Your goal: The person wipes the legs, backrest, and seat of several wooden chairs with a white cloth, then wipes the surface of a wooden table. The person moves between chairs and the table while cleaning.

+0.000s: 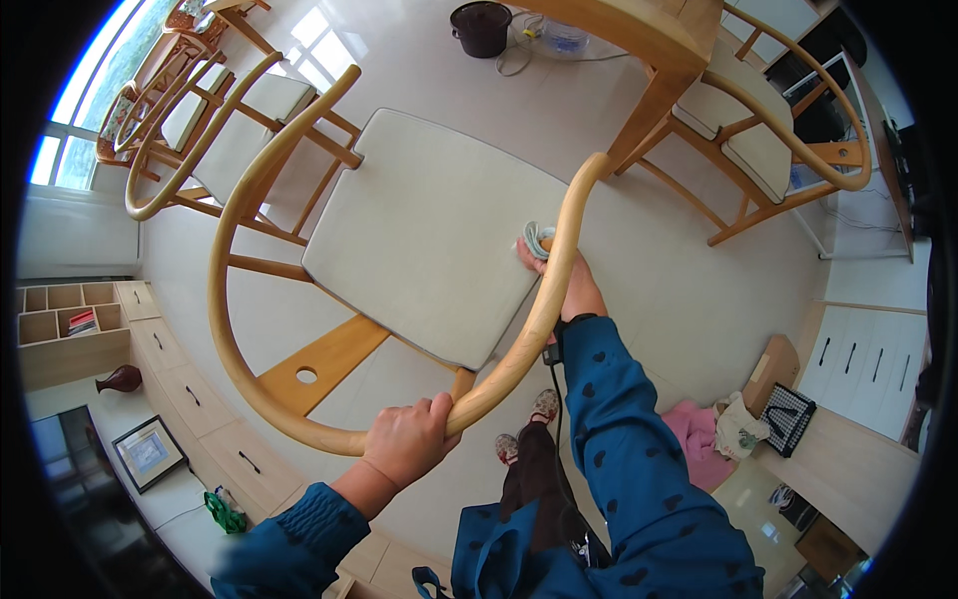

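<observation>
A wooden armchair (314,367) with a curved round rail and a cream seat cushion (441,217) stands before me. My left hand (410,442) is closed around the curved top rail near its back. Reaching past the outer side of the right armrest, my right hand (561,273) holds a folded pale cloth (536,239) at the front right arm support, beside the cushion's edge. The armrest hides part of that hand. A flat wooden back splat (322,367) with a round hole joins the rail to the seat frame.
A wooden table (644,37) stands at the top right, with another armchair (756,127) beside it. More chairs (247,112) are at the upper left. A dark bucket (481,30) and a cable lie beyond. Drawers (187,389) line the left; a pink cloth (696,442) lies at the right.
</observation>
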A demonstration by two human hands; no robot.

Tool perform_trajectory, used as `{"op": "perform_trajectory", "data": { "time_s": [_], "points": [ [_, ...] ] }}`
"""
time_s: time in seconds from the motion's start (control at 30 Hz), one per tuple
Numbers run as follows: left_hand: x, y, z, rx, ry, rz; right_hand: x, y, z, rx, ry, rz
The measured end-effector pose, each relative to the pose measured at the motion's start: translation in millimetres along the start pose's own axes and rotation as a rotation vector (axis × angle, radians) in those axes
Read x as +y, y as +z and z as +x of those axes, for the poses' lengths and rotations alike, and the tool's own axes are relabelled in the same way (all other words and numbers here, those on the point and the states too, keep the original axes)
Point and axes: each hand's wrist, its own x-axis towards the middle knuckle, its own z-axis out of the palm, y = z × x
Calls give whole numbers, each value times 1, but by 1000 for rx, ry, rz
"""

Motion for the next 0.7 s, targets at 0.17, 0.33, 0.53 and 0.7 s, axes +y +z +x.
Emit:
{"op": "perform_trajectory", "data": {
  "time_s": [0.17, 0.33, 0.53, 0.7],
  "points": [
    [1, 0, 1, 29, 17, -6, 5, -1, 0, 84, 32, 353],
    [2, -2, 0, 53, 20, -8, 10, -10, 29, -169, 236, 1182],
    [1, 4, 0, 56, 1, 24, 20, -9, -47, 18, 251, 878],
    [0, 8, 0, 132, 26, 29, 13, 64, -175, 36, 227, 726]
  ]
}}
